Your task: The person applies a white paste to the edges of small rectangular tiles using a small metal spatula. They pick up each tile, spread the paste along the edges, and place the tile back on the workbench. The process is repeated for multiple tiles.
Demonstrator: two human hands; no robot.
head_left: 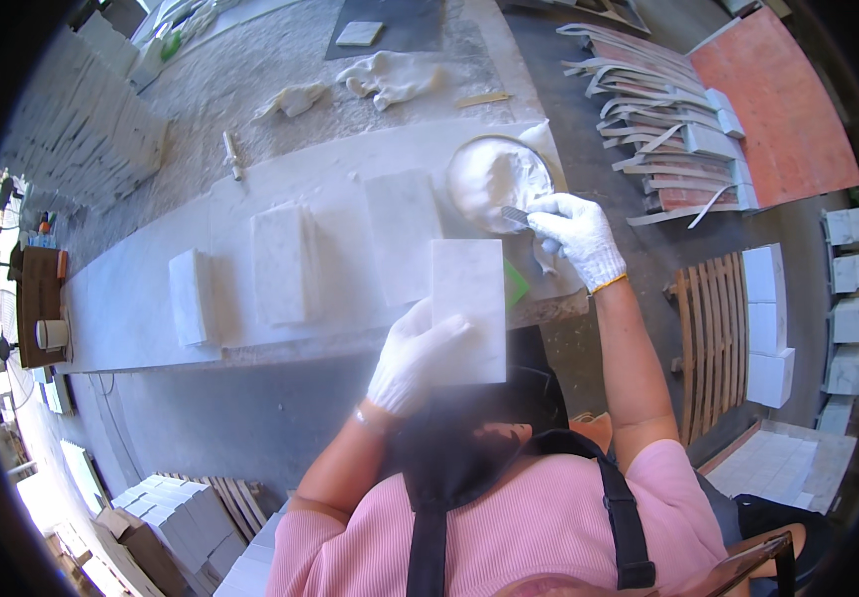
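My left hand (pixel 405 363), in a white knit glove, grips a white marble-look tile (pixel 474 308) by its left side, holding it up near my chest. In my gloved right hand (pixel 581 239) is a small scraper (pixel 516 214), its grey blade at the edge of the white paste (pixel 484 177). That paste lies heaped in a round bowl (pixel 451 164) near the bench's right end. Left of the bowl, on the pale bench top (pixel 131 308), sit a flat tile (pixel 400 234), a tile stack (pixel 280 264) and a smaller stack (pixel 189 298).
Something green (pixel 516 286) shows behind the held tile. Crumpled white gloves (pixel 390 78) and a small tube-like tool (pixel 232 156) lie farther back. Many stacked tiles (pixel 91 109) stand at far left. A wooden pallet (pixel 710 338) and a rack with white straps (pixel 648 129) are at right.
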